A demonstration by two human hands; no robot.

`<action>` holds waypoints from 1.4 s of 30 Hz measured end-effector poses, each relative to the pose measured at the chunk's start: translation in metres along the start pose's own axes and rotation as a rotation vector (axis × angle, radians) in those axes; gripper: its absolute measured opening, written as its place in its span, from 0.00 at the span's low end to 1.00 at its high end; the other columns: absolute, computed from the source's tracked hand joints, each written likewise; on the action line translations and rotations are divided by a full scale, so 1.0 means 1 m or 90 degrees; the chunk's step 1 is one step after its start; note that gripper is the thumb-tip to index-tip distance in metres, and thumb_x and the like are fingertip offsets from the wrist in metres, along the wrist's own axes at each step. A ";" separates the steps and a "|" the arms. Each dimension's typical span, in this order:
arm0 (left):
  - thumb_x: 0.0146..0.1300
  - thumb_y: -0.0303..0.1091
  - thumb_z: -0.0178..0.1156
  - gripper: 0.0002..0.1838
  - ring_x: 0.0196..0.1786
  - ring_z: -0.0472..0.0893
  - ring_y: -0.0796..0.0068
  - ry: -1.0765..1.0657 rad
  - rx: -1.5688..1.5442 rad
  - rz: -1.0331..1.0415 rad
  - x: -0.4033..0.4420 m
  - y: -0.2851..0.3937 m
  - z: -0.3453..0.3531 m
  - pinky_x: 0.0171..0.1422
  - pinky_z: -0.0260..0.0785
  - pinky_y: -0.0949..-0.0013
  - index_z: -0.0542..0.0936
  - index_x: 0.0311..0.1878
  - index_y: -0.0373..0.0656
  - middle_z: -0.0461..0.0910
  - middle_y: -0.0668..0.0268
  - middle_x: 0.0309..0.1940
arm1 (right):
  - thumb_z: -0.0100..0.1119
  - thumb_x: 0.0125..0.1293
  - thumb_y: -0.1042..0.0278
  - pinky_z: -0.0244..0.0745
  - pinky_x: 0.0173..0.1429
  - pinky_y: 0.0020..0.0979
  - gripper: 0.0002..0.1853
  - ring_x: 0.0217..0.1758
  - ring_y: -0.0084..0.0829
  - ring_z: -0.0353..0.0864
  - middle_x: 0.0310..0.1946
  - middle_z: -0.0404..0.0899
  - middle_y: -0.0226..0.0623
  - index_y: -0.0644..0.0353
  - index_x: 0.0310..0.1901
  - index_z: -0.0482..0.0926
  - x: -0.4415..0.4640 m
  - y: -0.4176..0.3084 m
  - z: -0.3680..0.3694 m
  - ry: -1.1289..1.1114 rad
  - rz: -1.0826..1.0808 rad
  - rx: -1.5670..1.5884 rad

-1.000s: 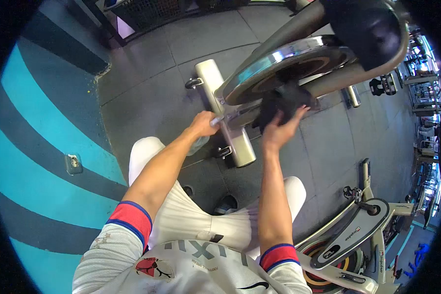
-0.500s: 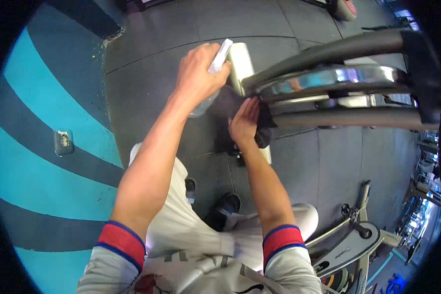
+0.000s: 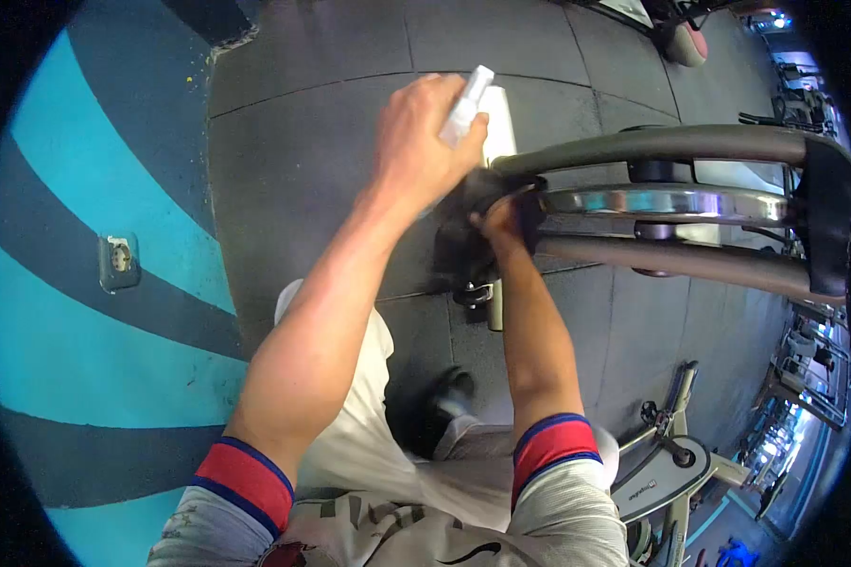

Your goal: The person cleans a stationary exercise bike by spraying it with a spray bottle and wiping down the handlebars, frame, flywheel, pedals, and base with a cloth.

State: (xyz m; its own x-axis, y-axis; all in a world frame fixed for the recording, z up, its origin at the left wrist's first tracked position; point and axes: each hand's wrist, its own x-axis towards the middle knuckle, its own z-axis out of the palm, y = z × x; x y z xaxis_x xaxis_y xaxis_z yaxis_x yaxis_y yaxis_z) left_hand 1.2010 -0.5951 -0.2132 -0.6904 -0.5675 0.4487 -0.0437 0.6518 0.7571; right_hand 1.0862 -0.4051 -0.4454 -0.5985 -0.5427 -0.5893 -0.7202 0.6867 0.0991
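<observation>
My left hand [image 3: 424, 142] is closed round a spray bottle, whose white spray head [image 3: 470, 102] sticks out past my thumb. The bottle's body is mostly hidden behind my hand and wrist. Lower and to the right, my right hand [image 3: 504, 225] is at the near end of a piece of gym equipment with a silver wheel [image 3: 671, 201] between two grey-brown bars [image 3: 652, 148]. A bunched black cloth [image 3: 463, 231], smeared by motion, lies about this hand. My thumb shows, while the other fingers are largely hidden by the dark material.
A pale foot bar [image 3: 498, 128] of the equipment rests on the dark tiled floor [image 3: 312, 151]. On the left is a blue-and-grey striped wall [image 3: 47, 312] with a socket [image 3: 120, 262]. An exercise bike [image 3: 667, 477] stands at lower right. My shoe [image 3: 452, 392] is below my hands.
My left hand has moved right with the spray bottle. My right hand has shifted slightly right and down, and its fingers, visible before, are now mostly covered by black cloth. The camera view has shifted.
</observation>
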 end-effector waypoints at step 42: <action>0.57 0.45 0.64 0.18 0.29 0.84 0.59 -0.490 0.084 -0.133 0.006 -0.125 0.118 0.38 0.74 0.54 0.81 0.28 0.36 0.83 0.55 0.23 | 0.46 0.79 0.47 0.68 0.70 0.42 0.36 0.64 0.47 0.76 0.64 0.72 0.57 0.80 0.66 0.65 -0.145 -0.098 -0.019 0.677 0.516 1.224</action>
State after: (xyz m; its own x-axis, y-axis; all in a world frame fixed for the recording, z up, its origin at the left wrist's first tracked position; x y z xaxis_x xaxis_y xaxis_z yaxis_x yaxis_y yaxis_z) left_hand 1.1171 -0.6207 -0.3611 -0.9599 -0.2102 -0.1855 -0.2790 0.6519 0.7051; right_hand 1.2375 -0.4029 -0.3546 -0.8472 0.4376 -0.3013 0.3198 -0.0329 -0.9469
